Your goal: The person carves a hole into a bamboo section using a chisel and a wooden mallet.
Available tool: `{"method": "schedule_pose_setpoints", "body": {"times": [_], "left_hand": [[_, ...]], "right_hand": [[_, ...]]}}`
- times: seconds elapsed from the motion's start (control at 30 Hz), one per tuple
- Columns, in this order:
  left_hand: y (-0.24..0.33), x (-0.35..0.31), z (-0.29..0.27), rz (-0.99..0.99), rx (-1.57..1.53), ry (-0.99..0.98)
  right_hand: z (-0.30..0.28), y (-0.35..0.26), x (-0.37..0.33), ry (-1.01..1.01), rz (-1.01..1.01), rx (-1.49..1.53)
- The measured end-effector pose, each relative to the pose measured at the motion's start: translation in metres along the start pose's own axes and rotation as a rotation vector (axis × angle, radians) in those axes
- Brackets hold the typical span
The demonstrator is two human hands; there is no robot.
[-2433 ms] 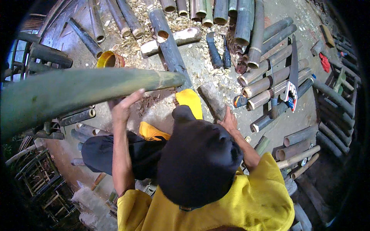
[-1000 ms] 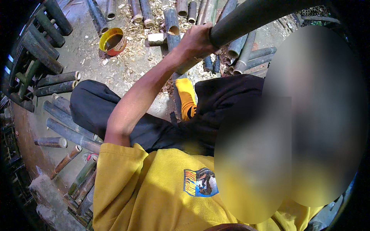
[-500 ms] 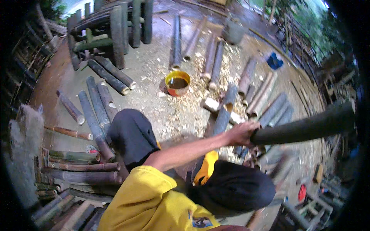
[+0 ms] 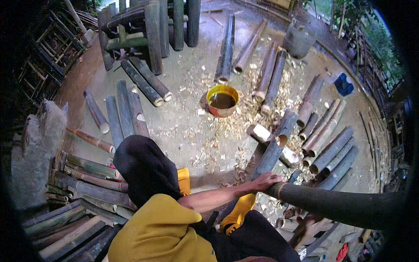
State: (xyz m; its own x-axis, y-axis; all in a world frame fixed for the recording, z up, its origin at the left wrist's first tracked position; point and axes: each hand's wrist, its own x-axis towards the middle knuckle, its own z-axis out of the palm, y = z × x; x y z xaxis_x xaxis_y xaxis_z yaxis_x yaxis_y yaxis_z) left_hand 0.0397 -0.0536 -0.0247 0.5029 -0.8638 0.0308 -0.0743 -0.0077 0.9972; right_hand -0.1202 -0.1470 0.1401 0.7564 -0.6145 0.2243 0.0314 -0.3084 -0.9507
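Note:
My left arm, in a yellow sleeve, reaches across to the right. Its hand [image 4: 266,181] is closed on the near end of a thick dark bamboo tube [image 4: 340,203], which stretches off to the right edge. Below that tube, a motion-smeared shape that seems to be my right hand [image 4: 307,228] shows beside several bamboo pieces; its fingers cannot be made out. Just ahead of my left hand, a notched bamboo piece [image 4: 269,157] leans over a pale wooden block [image 4: 261,133]. Yellow footwear [image 4: 238,214] shows between my dark-trousered legs.
A yellow-and-red bowl of dark liquid [image 4: 222,101] stands among wood chips. Cut bamboo tubes lie around me, with a stack [image 4: 91,190] at left. A bamboo frame [image 4: 152,39] stands at far left, a grey container [image 4: 299,39] at back right, near a blue object [image 4: 344,84].
The bamboo tube in my left hand has swung down, its far end now lower at the right. The view has shifted, so the surroundings appear further right.

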Motion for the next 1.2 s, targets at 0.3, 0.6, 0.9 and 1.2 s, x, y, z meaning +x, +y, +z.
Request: {"method": "schedule_pose_setpoints", "body": {"times": [0.3,0.6,0.9,1.2], "left_hand": [[0.013,-0.005,0.013,-0.109,-0.109,0.162],[0.037,-0.03,0.007,-0.038,-0.097,0.221],[0.14,-0.049,0.025,0.152,-0.336,-0.072],[0.095,-0.069,0.015,-0.126,0.065,-0.039]], "right_hand": [[-0.011,-0.052,0.047,-0.372,-0.127,0.189],[0.013,-0.05,0.038,-0.035,-0.308,0.257],[-0.012,-0.123,0.08,0.24,-0.202,0.189],[0.014,0.003,0.041,0.201,0.188,0.359]]}}
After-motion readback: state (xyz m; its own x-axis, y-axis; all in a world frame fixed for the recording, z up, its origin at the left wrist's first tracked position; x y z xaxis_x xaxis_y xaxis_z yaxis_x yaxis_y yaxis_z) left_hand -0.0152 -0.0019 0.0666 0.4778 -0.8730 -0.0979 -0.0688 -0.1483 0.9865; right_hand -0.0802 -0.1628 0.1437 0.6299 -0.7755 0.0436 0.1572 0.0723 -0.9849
